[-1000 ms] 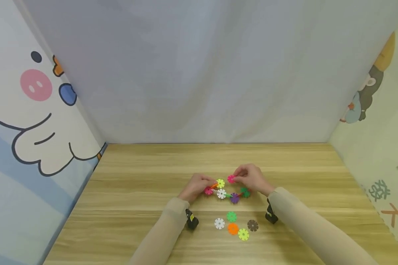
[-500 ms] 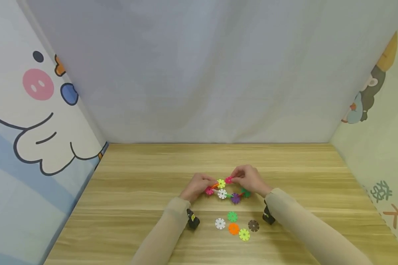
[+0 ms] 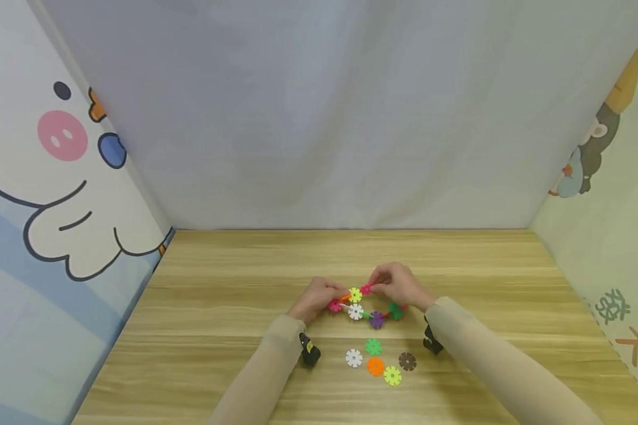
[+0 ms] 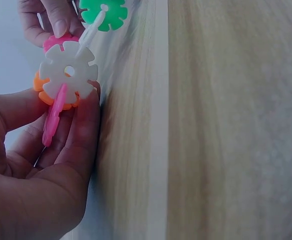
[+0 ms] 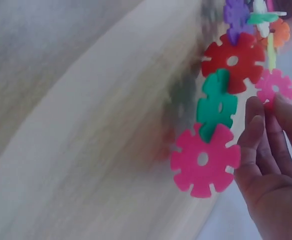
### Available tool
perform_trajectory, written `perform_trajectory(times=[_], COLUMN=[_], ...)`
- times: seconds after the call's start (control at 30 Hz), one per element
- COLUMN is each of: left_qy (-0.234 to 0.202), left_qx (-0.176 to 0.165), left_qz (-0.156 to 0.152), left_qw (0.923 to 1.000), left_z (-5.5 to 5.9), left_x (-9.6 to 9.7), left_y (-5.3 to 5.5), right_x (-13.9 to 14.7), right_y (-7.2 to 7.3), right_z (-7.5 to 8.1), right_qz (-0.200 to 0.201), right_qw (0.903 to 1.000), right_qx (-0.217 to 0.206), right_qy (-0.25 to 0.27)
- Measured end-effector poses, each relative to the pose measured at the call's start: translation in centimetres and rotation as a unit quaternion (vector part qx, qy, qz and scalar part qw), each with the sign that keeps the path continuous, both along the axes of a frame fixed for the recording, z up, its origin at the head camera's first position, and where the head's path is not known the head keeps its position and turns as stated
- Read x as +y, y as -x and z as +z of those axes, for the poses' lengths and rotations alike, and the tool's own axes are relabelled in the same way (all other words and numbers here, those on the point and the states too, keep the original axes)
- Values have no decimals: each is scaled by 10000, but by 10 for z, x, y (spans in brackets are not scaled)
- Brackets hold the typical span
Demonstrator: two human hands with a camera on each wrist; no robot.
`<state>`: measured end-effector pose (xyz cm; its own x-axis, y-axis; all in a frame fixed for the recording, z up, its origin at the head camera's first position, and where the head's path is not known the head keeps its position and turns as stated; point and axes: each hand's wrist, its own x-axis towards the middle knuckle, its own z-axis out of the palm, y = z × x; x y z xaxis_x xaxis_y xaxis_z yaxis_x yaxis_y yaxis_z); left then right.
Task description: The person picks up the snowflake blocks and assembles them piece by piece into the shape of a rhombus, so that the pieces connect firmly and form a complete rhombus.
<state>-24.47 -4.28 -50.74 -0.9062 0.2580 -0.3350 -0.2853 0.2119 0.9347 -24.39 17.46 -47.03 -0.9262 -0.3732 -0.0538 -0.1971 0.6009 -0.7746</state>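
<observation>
Notched plastic snowflake discs are slotted together into a curved chain. My left hand [image 3: 318, 296] pinches an orange disc [image 4: 39, 83] of it between thumb and fingers; a white disc [image 4: 86, 90] and an edge-on pink disc [image 4: 54, 116] sit beside that grip. With thumb and fingertips, my right hand [image 3: 400, 284] pinches another pink disc [image 5: 276, 84] at the edge of the yellow disc [image 3: 355, 294]. From the chain's other end, a purple disc [image 3: 376, 320], red disc [image 5: 233, 61], green disc [image 5: 217, 105] and larger-looking pink disc [image 5: 204, 162] run past the right hand.
Nearer the body, loose discs lie flat on the wooden table [image 3: 218, 354]: green [image 3: 373, 346], white [image 3: 354, 358], orange [image 3: 375, 366], yellow [image 3: 392, 376] and brown [image 3: 407, 361]. A grey curtain [image 3: 319, 118] hangs behind the table, with printed cloths at both sides.
My right hand has moved slightly left, bringing the pink disc from apart to up against the yellow disc. The left hand keeps its grip, and the loose discs stay put.
</observation>
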Motion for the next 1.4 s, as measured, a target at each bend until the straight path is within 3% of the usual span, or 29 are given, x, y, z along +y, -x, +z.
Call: perform_trajectory(times=[0.13, 0.83, 1.23, 1.4], left_qy=[-15, 17, 81, -3], left_qx=[16, 37, 93, 58], left_qz=[-9, 109, 248, 149], left_qw=[10000, 9999, 9996, 9999], left_z=[0, 4, 2, 4], left_x=[0, 1, 0, -1], left_y=[0, -2, -1, -3], right_x=[0, -10, -17, -17], right_y=[1, -2, -2, -2], right_z=[-1, -4, 0, 0], right_qz=[156, 34, 1, 54], right_qw=[9998, 9986, 9981, 9982], right_qx=[104, 438, 446, 365], right_qy=[-63, -306, -419, -479])
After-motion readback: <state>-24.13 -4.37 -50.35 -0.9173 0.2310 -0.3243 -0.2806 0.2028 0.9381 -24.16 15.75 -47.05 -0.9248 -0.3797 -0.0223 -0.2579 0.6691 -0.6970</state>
